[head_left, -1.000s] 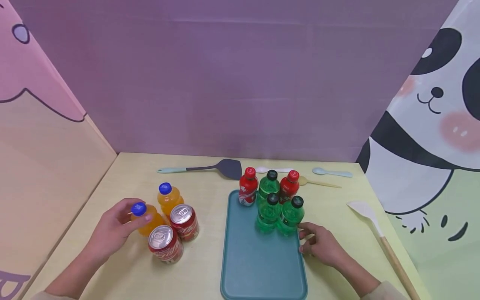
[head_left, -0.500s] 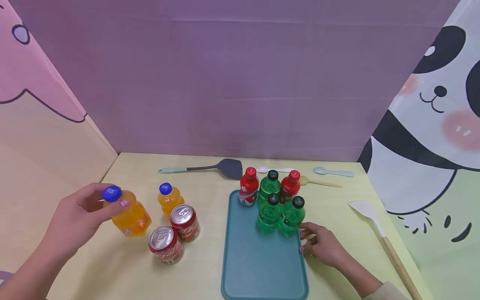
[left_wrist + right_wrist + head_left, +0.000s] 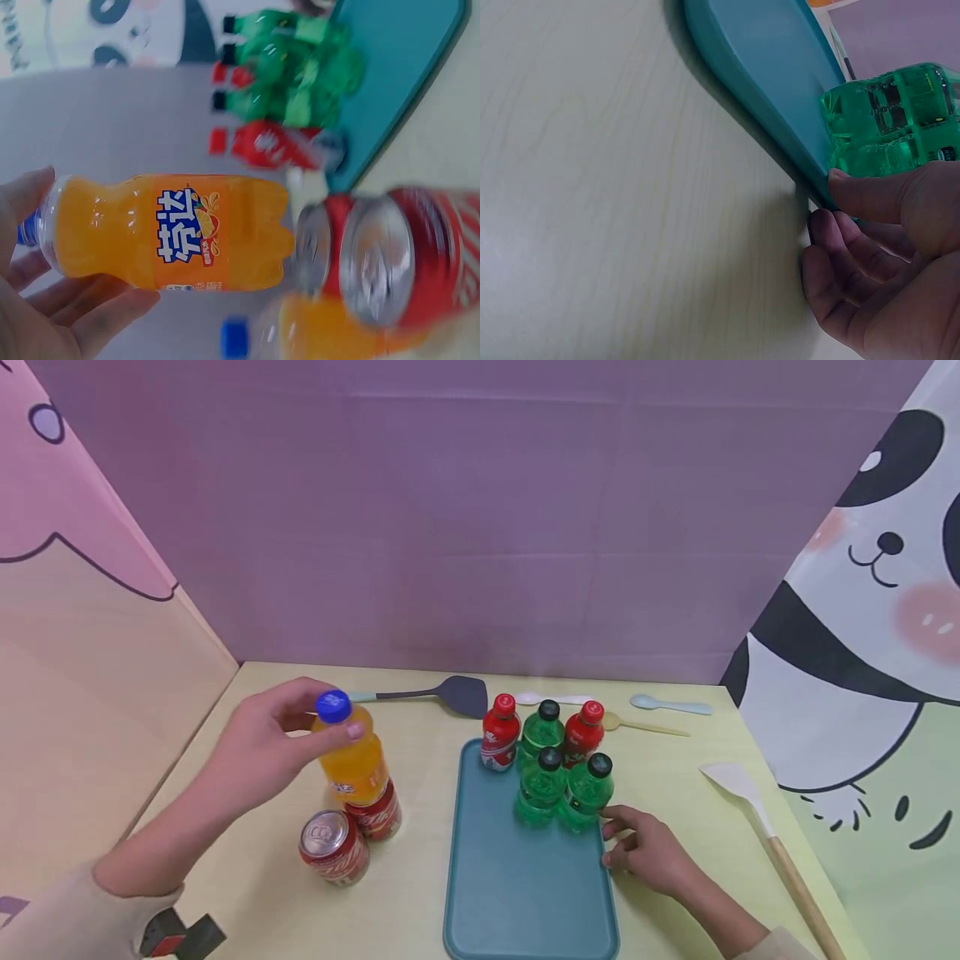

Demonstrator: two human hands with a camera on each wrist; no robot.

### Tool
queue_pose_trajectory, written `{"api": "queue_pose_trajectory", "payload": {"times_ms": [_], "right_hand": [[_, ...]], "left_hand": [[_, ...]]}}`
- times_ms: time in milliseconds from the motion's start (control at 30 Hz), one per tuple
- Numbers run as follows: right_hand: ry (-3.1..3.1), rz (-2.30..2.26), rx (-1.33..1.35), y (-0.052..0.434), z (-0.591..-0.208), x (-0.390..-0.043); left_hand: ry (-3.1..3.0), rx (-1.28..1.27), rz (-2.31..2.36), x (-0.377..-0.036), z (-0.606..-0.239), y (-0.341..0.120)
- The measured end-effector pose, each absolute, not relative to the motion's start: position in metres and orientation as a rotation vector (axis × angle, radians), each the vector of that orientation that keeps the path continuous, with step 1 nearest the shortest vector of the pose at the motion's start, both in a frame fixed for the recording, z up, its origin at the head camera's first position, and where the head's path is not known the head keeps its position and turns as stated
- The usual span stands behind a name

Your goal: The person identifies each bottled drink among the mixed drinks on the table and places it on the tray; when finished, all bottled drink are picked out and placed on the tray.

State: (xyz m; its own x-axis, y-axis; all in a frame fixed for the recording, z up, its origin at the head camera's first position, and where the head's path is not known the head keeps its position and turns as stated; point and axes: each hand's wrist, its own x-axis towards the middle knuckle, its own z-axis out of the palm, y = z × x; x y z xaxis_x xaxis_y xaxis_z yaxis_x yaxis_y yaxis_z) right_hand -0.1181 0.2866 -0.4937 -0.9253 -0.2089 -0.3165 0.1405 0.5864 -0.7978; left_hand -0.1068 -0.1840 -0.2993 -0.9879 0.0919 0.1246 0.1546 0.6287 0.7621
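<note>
My left hand (image 3: 270, 747) grips an orange soda bottle (image 3: 354, 768) near its blue cap, fairly upright and raised over the table. Two red drink cans, a front can (image 3: 335, 850) and a rear can (image 3: 378, 814), stand below it. A second orange bottle (image 3: 322, 330) shows in the left wrist view; the held one hides it in the head view. With thumb and fingers, my right hand (image 3: 648, 852) pinches the right edge of a teal tray (image 3: 528, 893). Green bottles (image 3: 540, 787) and red bottles, one at the left (image 3: 500, 733) and one at the right (image 3: 583, 731), stand at its far end.
Along the table's back lie a dark spatula (image 3: 461, 695), a pale blue spoon (image 3: 670, 704), a yellow spoon (image 3: 645, 725) and a white utensil (image 3: 551, 698). A wooden-handled white spatula (image 3: 787, 868) lies at the right. A purple backdrop (image 3: 480, 527) rises behind.
My left hand lifted the orange bottle away to the left of the cans, then carried it right and upward above them. The right hand stayed at the tray's edge.
</note>
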Motion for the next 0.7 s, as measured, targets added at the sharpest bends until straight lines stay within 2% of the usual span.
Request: {"api": "queue_pose_trajectory", "payload": {"times_ms": [400,700], "right_hand": [[2.442,-1.283,-0.073,0.284,-0.491,-0.116],[2.452,-1.278,-0.063,0.285,-0.488,-0.116]], "left_hand": [[-2.848,-0.355,-1.51,-0.145,-0.327,-0.09],[-2.85,-0.354,-1.628,-0.164,-0.361,-0.053]]}}
